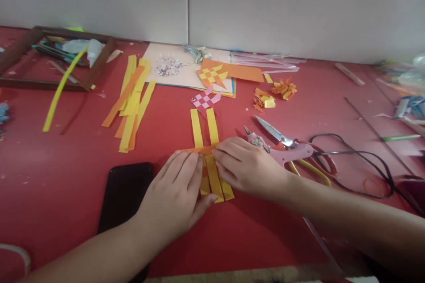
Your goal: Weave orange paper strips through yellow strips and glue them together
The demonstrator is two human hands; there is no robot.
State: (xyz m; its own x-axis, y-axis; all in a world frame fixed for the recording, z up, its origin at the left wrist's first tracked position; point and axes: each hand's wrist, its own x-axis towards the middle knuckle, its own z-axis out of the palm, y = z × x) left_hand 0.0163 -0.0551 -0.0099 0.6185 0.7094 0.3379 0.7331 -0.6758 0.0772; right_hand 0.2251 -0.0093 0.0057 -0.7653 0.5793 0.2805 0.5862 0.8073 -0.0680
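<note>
Yellow paper strips (213,172) lie side by side in front of me, with an orange paper strip (208,150) running across them. At the left end of the orange strip, the fingertips of my left hand (175,185) bend down over it, and its thumb stretches out over the lower yellow ends. My right hand (250,163) has its fingers together on the strip's right end. More orange shows between the yellow strips lower down, partly hidden by my left hand. A pink woven paper fish (205,99) lies just beyond the upper strip ends.
Loose paper strips (131,101), a black phone (124,190) and a wooden frame (89,75) are on the left. Scissors (272,130), a glue gun (288,154) and its cable (368,152) lie right. An orange-yellow paper fish (212,75) and paper scraps (283,89) sit behind.
</note>
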